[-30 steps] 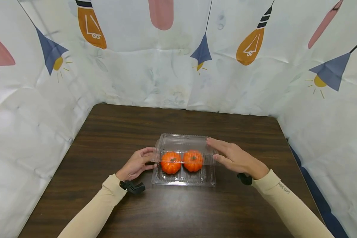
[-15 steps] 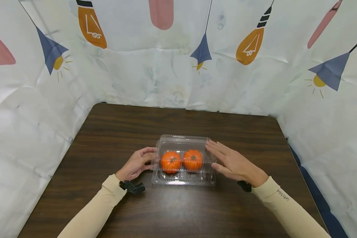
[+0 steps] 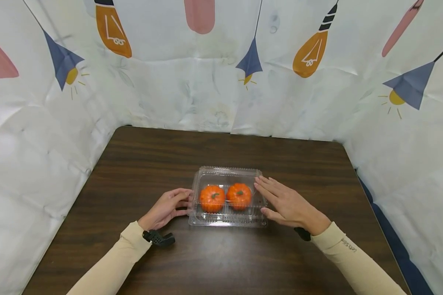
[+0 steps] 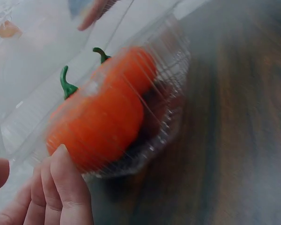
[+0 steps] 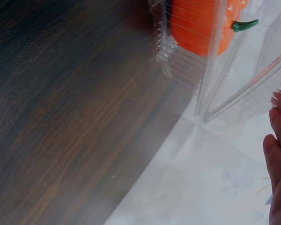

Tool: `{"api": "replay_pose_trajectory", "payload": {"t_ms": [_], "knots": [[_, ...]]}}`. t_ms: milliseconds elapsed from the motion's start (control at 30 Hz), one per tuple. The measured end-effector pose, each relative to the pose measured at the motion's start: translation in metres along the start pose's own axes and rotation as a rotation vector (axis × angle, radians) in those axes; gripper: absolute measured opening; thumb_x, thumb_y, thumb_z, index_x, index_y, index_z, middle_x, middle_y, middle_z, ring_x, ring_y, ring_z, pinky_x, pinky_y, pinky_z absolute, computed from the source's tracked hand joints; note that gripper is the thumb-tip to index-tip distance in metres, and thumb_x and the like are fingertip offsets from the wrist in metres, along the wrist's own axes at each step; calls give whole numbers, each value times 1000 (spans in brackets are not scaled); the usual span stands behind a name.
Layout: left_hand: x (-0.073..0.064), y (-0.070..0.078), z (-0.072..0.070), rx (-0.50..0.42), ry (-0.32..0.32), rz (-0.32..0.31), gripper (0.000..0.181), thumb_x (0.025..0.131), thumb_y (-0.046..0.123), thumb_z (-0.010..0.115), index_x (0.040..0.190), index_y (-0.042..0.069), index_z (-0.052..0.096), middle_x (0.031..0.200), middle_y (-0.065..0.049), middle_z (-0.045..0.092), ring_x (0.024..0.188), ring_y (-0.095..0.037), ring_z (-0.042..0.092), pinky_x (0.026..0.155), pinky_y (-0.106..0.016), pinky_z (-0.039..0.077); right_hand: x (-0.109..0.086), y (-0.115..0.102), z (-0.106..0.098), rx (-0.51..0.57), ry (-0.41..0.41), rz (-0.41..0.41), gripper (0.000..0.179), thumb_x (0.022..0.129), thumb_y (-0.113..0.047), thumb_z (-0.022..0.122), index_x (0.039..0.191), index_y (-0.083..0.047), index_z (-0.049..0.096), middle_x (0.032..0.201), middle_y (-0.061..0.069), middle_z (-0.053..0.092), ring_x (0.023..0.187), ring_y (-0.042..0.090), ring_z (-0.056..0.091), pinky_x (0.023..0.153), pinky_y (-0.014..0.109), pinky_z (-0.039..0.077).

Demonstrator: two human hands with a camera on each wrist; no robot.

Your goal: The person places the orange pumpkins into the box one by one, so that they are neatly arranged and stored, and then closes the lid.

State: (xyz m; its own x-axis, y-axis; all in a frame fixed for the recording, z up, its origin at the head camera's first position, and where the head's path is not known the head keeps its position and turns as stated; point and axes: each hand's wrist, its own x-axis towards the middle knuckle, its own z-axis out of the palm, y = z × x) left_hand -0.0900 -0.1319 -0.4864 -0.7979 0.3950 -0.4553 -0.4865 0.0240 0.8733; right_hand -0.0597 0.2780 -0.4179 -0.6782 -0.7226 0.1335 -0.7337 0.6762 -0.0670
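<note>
A clear plastic clamshell container (image 3: pixel 227 221) sits on the dark wooden table with two small orange pumpkins inside. The left pumpkin (image 3: pixel 212 199) and right pumpkin (image 3: pixel 239 196) both have green stems. The hinged lid (image 3: pixel 225 176) slants over them, apart from the base at the front; the right wrist view shows this wedge-shaped gap. My left hand (image 3: pixel 166 208) is at the container's left side, fingertips right at its edge, with thumb and fingers apart in the left wrist view. My right hand (image 3: pixel 289 203) lies with straight fingers along the lid's right edge.
The brown table (image 3: pixel 162 151) extends around the container on all sides. A white printed cloth (image 3: pixel 162 90) with lamp and bulb pictures hangs behind and at both sides of it. Black wrist straps (image 3: pixel 158 238) sit at the cuffs.
The lid has swung down and toward me, now covering both pumpkins from above. My right hand has moved slightly down with it. My left hand has shifted slightly left; the pumpkins stay in place.
</note>
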Motion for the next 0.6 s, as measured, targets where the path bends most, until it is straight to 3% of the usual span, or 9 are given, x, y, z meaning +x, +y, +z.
{"api": "replay_pose_trajectory", "payload": {"t_ms": [267,600], "knots": [[-16,-4,-6,6,-89,-13,45,109,39,51,131,0,56,111,-4,62,99,-17,65,93,-33,63,-4,-1,9,-44,48,-33,70,109,-54,37,157,-3,42,164,16,43,151,31,45,134,25,8],[-23,-11,-6,80,-234,2,55,109,50,43,122,0,59,106,-4,66,99,-18,68,93,-31,63,-5,0,24,-73,135,-86,74,110,-56,27,151,2,49,158,21,50,146,34,51,134,22,2]]}}
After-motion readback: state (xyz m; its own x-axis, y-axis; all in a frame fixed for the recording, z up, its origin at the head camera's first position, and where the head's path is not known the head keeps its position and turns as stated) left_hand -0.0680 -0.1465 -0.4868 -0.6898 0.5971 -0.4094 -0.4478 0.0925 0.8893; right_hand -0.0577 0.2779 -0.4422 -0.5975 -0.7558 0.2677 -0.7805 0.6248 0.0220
